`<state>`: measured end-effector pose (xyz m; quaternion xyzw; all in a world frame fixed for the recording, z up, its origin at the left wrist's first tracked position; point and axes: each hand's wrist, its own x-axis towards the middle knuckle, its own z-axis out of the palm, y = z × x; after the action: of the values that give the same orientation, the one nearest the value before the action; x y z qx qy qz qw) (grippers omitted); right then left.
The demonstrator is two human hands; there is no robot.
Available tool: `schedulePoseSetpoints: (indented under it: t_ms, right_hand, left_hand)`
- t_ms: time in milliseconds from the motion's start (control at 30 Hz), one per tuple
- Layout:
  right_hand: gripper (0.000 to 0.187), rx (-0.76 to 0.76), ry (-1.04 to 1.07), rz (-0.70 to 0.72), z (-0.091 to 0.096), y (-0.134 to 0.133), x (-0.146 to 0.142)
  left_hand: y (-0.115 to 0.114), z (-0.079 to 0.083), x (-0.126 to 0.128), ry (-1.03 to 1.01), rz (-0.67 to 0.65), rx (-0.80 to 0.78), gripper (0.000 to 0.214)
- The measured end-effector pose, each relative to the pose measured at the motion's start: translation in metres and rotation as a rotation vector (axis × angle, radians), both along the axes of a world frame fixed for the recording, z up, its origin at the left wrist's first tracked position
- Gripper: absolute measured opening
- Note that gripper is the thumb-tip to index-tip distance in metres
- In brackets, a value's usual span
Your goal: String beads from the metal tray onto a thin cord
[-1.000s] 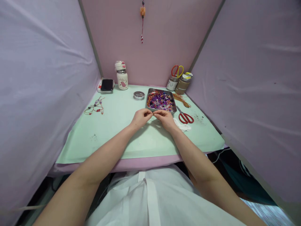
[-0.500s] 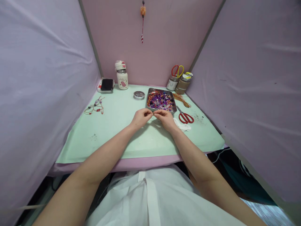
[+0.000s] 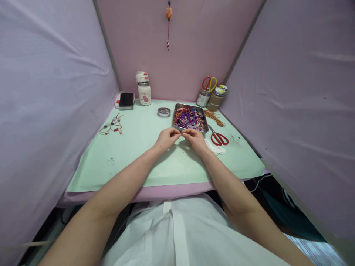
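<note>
My left hand (image 3: 168, 139) and my right hand (image 3: 194, 139) meet fingertip to fingertip over the green table cover (image 3: 133, 155). Both are closed in a pinch. Whatever sits between the fingertips is too small to make out. Just beyond them is a metal tray (image 3: 206, 125) filled with purple, orange and clear beads (image 3: 190, 117), with orange cord along its left side. Close by my right hand lie a white cloth (image 3: 215, 147) and red-handled scissors (image 3: 219, 139), blades pointing away.
A round clear container (image 3: 164, 112) stands left of the tray. Beaded cords (image 3: 113, 125) lie at the left, near a phone (image 3: 127, 99) and a bottle (image 3: 144, 92). Brown thread (image 3: 215, 117), a jar (image 3: 215, 99) and a scissors holder (image 3: 203, 98) are at the back right. A beaded pendant (image 3: 168, 14) hangs behind.
My pinched hands have shifted very slightly to the right. Everything on the table stays where it was.
</note>
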<state>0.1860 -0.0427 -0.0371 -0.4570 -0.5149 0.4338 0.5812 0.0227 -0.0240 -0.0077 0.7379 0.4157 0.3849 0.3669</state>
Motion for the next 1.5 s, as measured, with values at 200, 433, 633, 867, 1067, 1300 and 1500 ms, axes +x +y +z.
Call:
schedulePoseSetpoints:
  t_ms: [200,433,633,867,1067,1300,1500]
  right_hand:
    - [0.026,-0.019,-0.037,-0.002,0.0006,-0.0012,-0.0007]
    - [0.024,-0.021,-0.008,0.021,0.0009,-0.0016,-0.0016]
    - [0.025,-0.024,-0.011,0.029,0.0009,-0.0021,-0.0019]
    - [0.024,-0.021,-0.009,0.025,0.0002,-0.0012,-0.0014]
    - [0.028,-0.02,-0.041,0.028,-0.0013,-0.0004,-0.0007]
    - [0.028,-0.027,-0.054,0.039,-0.0026,-0.0001,-0.0003]
    - [0.028,-0.018,-0.05,0.01,0.0005,-0.0014,0.0]
  left_hand:
    - [0.0014,-0.0024,-0.0003,-0.024,-0.003,0.014,0.014]
    - [0.0014,-0.0026,-0.0005,-0.028,0.007,0.015,0.014]
    - [0.0013,-0.0027,-0.0001,-0.033,0.006,0.012,0.014]
    - [0.0006,-0.0016,-0.0002,-0.018,-0.006,0.001,0.013]
    - [-0.0004,-0.0002,-0.0004,-0.007,0.002,0.004,0.013]
    - [-0.0014,0.0,-0.0007,-0.004,-0.002,-0.006,0.015]
    - [-0.0007,0.0007,-0.001,-0.005,-0.003,-0.028,0.016]
